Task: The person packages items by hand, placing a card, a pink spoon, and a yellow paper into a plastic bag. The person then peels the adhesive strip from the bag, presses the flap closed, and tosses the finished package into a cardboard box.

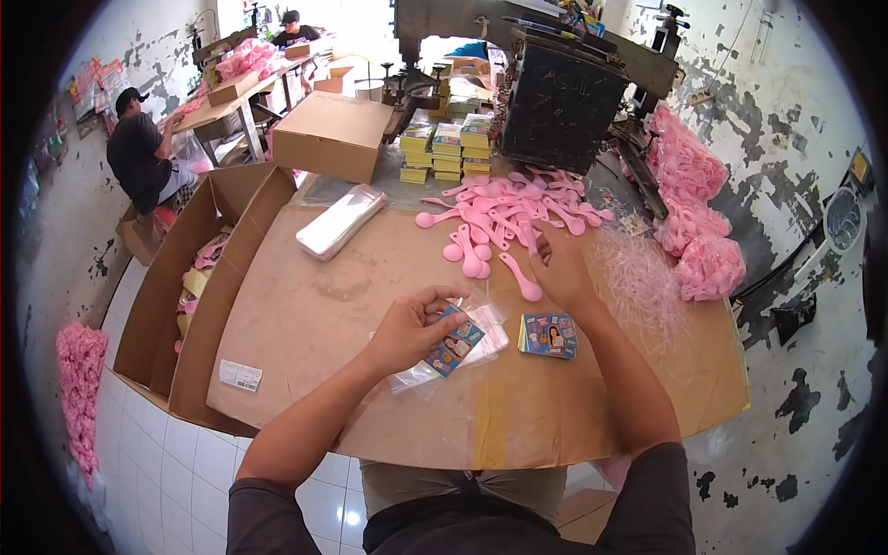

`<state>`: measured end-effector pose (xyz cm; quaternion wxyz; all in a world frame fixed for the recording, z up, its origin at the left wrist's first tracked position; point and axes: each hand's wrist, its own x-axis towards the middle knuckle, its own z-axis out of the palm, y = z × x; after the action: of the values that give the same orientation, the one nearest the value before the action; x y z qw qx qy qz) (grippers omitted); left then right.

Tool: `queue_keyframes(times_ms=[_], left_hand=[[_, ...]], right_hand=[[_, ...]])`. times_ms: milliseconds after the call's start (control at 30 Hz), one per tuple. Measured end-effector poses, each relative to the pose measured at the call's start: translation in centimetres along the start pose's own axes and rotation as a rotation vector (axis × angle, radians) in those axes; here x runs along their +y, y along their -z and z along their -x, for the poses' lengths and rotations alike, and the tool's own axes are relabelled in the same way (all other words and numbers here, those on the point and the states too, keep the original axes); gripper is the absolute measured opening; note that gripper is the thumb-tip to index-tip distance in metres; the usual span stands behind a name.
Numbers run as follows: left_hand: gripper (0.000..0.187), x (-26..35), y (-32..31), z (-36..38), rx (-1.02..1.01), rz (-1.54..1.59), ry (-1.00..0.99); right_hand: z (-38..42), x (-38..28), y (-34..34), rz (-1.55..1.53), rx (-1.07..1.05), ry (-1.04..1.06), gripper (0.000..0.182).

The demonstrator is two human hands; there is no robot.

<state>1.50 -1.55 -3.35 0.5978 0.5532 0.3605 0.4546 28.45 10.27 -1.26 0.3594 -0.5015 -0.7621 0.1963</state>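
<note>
My left hand [421, 324] is closed on a blue printed card [453, 347], thumb on top. Under the card lie clear plastic bags [487, 340], spread on the cardboard-covered table. My right hand [558, 270] is at the near edge of a heap of pink spoons [499, 208], its fingertips pinched at one spoon [528, 236]; its fingers partly hide the contact. Just left of that hand, a single pink spoon [520, 277] lies apart. A stack of the same printed cards [548, 335] rests on the table below my right forearm.
A stack of clear bags [340, 222] lies left. Bundled card stacks [447, 148] stand behind the spoons, beside a black machine box [560, 100]. A closed carton [333, 129] and open carton [250, 217] flank the table. Pink bagged goods [708, 264] sit right. Two people work behind.
</note>
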Motion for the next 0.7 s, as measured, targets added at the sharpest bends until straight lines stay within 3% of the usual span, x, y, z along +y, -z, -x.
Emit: queue_keyframes(times_ms=[100, 200, 500, 700], left_hand=[[0.037, -0.3, -0.1, 0.1, 0.004, -0.014, -0.002], [0.036, -0.3, -0.5, 0.2, -0.005, -0.08, 0.024], [0.037, -0.3, -0.5, 0.3, -0.027, -0.036, 0.059], [0.036, -0.5, 0.2, 0.1, -0.037, 0.033, 0.022]], right_hand=[[2.8, -4.7, 0.8, -0.625, -0.172, 0.017, 0.07], [4.4, -7.8, 0.8, -0.745, -0.201, -0.021, 0.075], [6.1, -7.6, -2.1, -0.879, -0.127, 0.043, 0.06], [6.8, -6.1, -1.7, -0.613, -0.345, 0.231, 0.041]])
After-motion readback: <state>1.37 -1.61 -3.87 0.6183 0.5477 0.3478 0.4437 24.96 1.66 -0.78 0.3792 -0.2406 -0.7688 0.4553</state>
